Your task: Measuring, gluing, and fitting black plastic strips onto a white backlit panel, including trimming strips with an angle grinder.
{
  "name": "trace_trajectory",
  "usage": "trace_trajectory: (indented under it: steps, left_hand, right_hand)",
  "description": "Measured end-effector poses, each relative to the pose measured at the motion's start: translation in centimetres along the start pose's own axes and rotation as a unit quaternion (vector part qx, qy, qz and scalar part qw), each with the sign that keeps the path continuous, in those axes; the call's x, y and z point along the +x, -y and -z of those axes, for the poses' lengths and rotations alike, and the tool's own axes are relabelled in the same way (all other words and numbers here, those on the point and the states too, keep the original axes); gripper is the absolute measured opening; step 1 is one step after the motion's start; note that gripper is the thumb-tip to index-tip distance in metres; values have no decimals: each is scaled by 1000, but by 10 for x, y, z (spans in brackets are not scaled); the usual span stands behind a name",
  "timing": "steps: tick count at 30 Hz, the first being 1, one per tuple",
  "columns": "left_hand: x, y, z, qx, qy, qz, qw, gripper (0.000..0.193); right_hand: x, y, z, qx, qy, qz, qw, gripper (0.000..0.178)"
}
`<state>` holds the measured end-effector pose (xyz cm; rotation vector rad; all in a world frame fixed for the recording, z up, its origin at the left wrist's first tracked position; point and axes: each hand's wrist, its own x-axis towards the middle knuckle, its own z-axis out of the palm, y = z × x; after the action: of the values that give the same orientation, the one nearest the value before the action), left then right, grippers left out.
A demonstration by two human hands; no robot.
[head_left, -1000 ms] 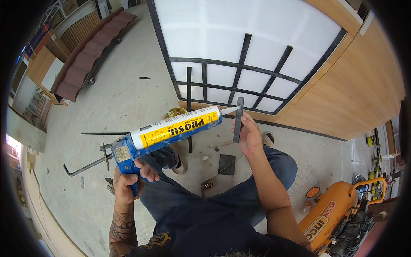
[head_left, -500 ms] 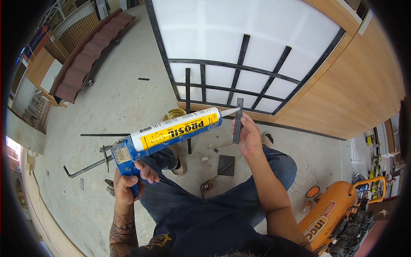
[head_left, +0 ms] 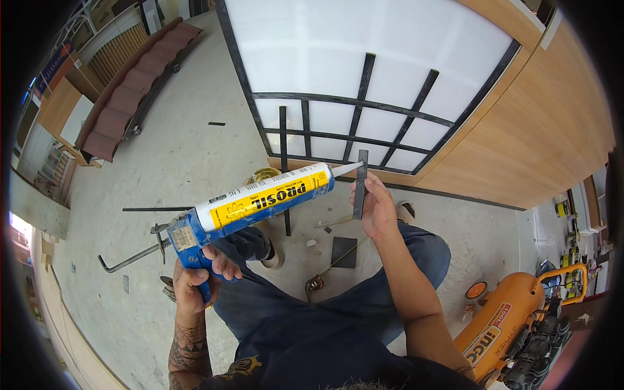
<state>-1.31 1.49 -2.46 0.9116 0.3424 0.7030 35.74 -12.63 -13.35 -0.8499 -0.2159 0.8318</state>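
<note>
My left hand (head_left: 201, 276) is wrapped round the handle and trigger of a blue caulking gun (head_left: 185, 238). A white and yellow sealant cartridge (head_left: 266, 197) lies in its cradle, and the tapered nozzle (head_left: 346, 168) points right. Between thumb and fingers, my right hand (head_left: 378, 207) pinches a short dark strip (head_left: 361, 185), held roughly upright. The nozzle tip meets the strip near its upper end; whether sealant is coming out is too small to tell. Beyond my hands stands a white panel (head_left: 312, 52) with a grid of black strips (head_left: 356, 102) on it.
A long black strip (head_left: 283, 133) leans against the panel. On the floor lie a dark square piece (head_left: 344, 252), another long strip (head_left: 156, 209) and a small tool (head_left: 314, 284). An orange air compressor (head_left: 504, 318) stands at the right; wavy brown roofing (head_left: 133, 91) is far left.
The view has shifted very slightly. Both hands keep their grips, and the nozzle tip stays at the upper part of the short strip.
</note>
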Motion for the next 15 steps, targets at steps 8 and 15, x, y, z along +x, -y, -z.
trace_trajectory:
  steps: [8, 15]
  left_hand:
    - [-6, -2, 9, 10, 25, 25, 999, 37]
    - [-17, -8, 13, 24, 19, 52, 998, 37]
  right_hand:
    - [2, 4, 5, 26, 15, 1, 1000, 42]
    - [6, 20, 3, 57, -16, 19, 998, 43]
